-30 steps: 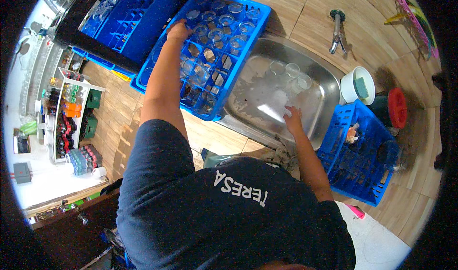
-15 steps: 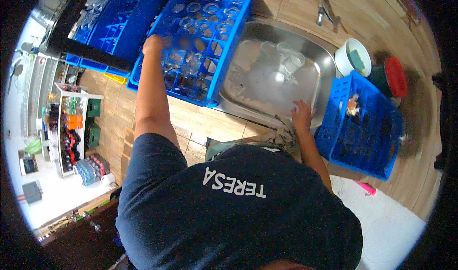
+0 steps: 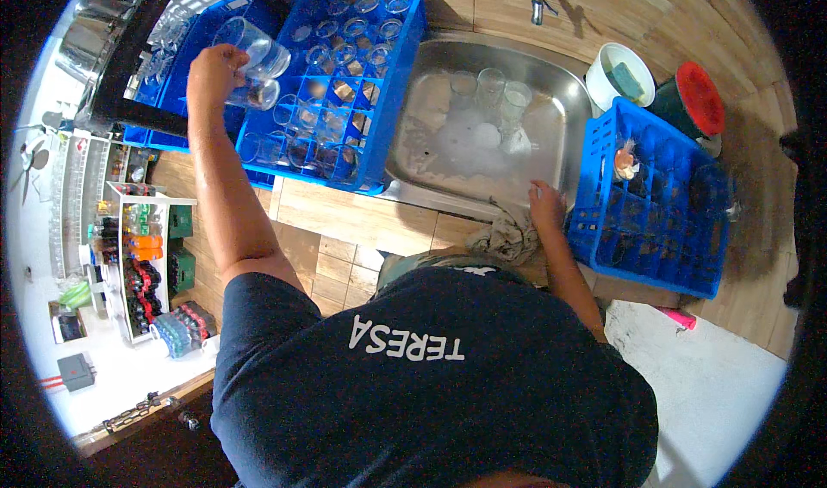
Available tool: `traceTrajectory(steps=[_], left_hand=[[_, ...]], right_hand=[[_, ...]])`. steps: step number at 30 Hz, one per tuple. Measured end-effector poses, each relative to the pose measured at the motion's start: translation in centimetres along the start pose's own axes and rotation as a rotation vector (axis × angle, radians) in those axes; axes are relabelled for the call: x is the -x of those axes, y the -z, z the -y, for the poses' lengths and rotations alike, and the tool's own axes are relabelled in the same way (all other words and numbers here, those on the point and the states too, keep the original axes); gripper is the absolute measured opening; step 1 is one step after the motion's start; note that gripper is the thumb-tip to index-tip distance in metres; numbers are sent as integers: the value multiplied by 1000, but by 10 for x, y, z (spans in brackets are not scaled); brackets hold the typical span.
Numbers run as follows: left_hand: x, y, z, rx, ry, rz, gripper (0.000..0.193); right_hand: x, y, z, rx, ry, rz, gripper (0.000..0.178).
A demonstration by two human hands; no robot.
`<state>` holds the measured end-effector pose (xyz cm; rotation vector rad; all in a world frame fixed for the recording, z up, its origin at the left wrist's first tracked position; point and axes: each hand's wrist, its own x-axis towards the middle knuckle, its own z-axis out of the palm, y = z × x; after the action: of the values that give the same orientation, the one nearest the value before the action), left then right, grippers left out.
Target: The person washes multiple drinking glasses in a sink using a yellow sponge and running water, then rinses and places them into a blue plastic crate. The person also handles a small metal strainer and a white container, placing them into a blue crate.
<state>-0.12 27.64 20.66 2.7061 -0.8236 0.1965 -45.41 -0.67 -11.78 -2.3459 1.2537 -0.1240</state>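
The person's L hand (image 3: 215,70) was above the L edge of the blue rack (image 3: 407,66), and its fingers were clamped on a clear glass (image 3: 265,53), which was tilted. A 2nd glass (image 3: 258,94) was just below the 1st, close to the same fingers; I could not tell if it was also gripped. Many other clear glasses (image 3: 349,53) stood in the compartments of this rack.

The R hand (image 3: 547,208) was at the near R part of the metal sink (image 3: 448,165), w/ fingers a little apart & nothing visible in them. If it touched the rim, I could not tell.

In the sink, approx. 3 clear glasses (image 3: 515,100) were near each other, toward the far side, under the level of the tap (image 3: 537,10). A crumpled cloth (image 3: 508,234) lay at the near edge, beside the R hand.

To the R of the sink was another blue crate (image 3: 655,277), w/ glassware inside & a small orange-white item (image 3: 626,161). Behind it stood a white tub (image 3: 597,87) w/ a green sponge (image 3: 624,81), and next to that a container w/ red lid (image 3: 699,96).
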Motion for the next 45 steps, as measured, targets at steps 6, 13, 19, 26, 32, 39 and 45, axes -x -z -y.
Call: traceTrajectory(steps=[6, 13, 19, 26, 32, 39, 45], left_hand=[[37, -2, -97, 737, -33, 243, 21], [84, -185, -187, 1819, 149, 823, 23], [128, -299, -231, 2038, 437, 1137, 27], [113, -341, -205, 1388, 227, 1180, 36], [76, -363, -173, 490, -232, 1015, 17], [37, -408, -151, -240, -479, 715, 23], [11, -416, -142, -289, -511, 584, 24]], right_hand=[[-4, -2, -2, 0, -46, 86, 31], [-2, -10, -13, 87, 77, 22, 31], [-2, -11, -12, 81, 24, -24, 28], [-2, -1, -1, 48, -43, 20, 26], [-1, 8, 7, -12, -41, 41, 24], [-5, 6, 7, 29, -95, 104, 25], [-6, 4, 5, -4, -124, 70, 25]])
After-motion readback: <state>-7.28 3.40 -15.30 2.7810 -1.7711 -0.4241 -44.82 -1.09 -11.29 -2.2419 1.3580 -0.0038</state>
